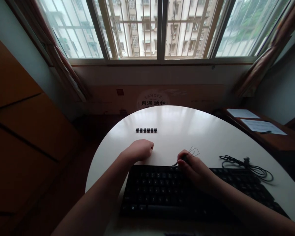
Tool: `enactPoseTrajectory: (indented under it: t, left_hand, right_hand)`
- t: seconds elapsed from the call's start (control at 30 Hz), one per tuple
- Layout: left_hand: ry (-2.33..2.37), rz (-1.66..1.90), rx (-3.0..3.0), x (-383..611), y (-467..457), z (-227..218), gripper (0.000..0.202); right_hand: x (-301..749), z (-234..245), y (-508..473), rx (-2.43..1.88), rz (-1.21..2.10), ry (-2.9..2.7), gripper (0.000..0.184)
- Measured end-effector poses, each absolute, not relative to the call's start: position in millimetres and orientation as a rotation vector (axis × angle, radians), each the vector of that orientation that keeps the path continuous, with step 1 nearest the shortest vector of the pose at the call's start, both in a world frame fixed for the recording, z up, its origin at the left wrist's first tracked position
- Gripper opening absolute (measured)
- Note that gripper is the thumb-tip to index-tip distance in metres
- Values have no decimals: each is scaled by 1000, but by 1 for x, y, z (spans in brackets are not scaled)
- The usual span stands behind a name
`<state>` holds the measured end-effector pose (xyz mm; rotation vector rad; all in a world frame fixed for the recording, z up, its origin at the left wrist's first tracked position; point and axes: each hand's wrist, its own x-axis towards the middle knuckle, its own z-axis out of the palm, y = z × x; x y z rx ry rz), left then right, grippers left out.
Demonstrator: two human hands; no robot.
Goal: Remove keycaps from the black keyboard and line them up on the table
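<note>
A black keyboard (162,190) lies on the round white table, close to me. My right hand (194,167) is closed around a wire keycap puller (193,151). Its thin wire loops stick out past my fingers on the far side, while a dark end points down to the left at the keyboard's top edge. My left hand (141,150) is curled closed just beyond the keyboard's upper left part. Its fingertips are turned away, so I cannot see what they hold, if anything. Farther off, several black keycaps (146,130) stand in a straight row.
A coiled black cable (248,167) lies on the white table (108,157), partly beside the keyboard's upper right. Sheets of paper (263,126) and a pen (265,132) rest on a brown surface at the right. A barred window (159,29) and curtains are beyond the table.
</note>
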<state>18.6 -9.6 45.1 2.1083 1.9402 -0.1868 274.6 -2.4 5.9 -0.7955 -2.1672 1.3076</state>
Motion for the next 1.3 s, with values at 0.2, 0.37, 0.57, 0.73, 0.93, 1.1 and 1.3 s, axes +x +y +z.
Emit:
enactPoseTrajectory:
  t: [0.2,0.37,0.57,0.73,0.93,1.1,1.3]
  left_hand:
    - [1799,-243,2136,34,-16,54,20]
    - [1772,-181,2170,45,-16,46,19]
    - [1786,-113,2163,50,-16,43,18]
    - [1791,-95,2156,49,-17,44,18]
    - [1779,-120,2176,49,-17,43,19]
    - [1683,40,2314,50,-15,38,20]
    - [1546,343,2315,56,-25,56,39]
  right_hand:
    - [273,7,-1,-790,1444,-2089,32]
    - [273,12,-1,-801,1342,-2196,26]
    - [270,15,-7,-740,1000,-2462,13]
    - [269,5,-12,-670,836,-2477,11]
    - [272,0,-11,-679,962,-2301,12]
    - [273,-5,-9,-668,1172,-1877,18]
    - [273,-4,-8,-607,1201,-1824,17]
